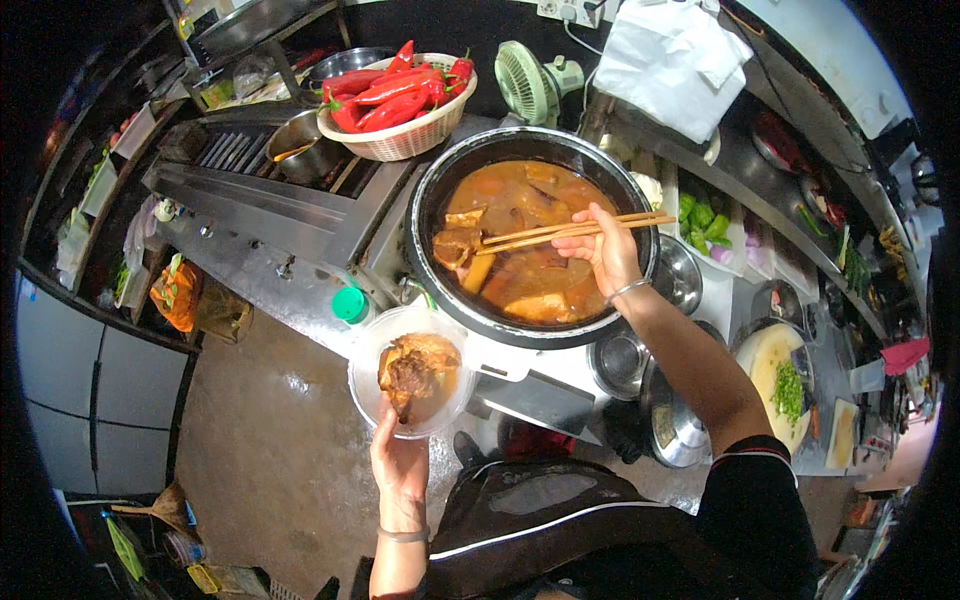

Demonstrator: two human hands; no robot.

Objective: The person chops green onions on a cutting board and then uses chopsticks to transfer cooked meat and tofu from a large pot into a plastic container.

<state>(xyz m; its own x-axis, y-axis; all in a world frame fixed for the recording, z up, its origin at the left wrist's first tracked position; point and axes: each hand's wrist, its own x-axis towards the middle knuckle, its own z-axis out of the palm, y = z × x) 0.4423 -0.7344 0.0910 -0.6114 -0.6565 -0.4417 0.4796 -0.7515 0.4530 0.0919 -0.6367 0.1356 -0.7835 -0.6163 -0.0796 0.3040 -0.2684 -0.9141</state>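
With my right hand (604,251) I hold a pair of wooden chopsticks (555,233) over a big black pot (551,336) of brown stew. Their tips touch a chunk of meat (456,247) with a bone at the pot's left side; whether they grip it cannot be told. More chunks lie in the broth (517,195). My left hand (401,457) holds a round translucent plastic bowl (362,371) by its near rim, just left of and nearer than the pot. Browned meat (412,367) in some broth sits inside the bowl.
Behind the pot stand a basket (401,142) of red peppers and a green fan (529,82). A green-lidded container (350,304) is beside the bowl. Metal bowls (619,364) and a cleaver-like flat blade (536,403) lie near the pot. A cutting board (757,352) holds chopped greens at right.
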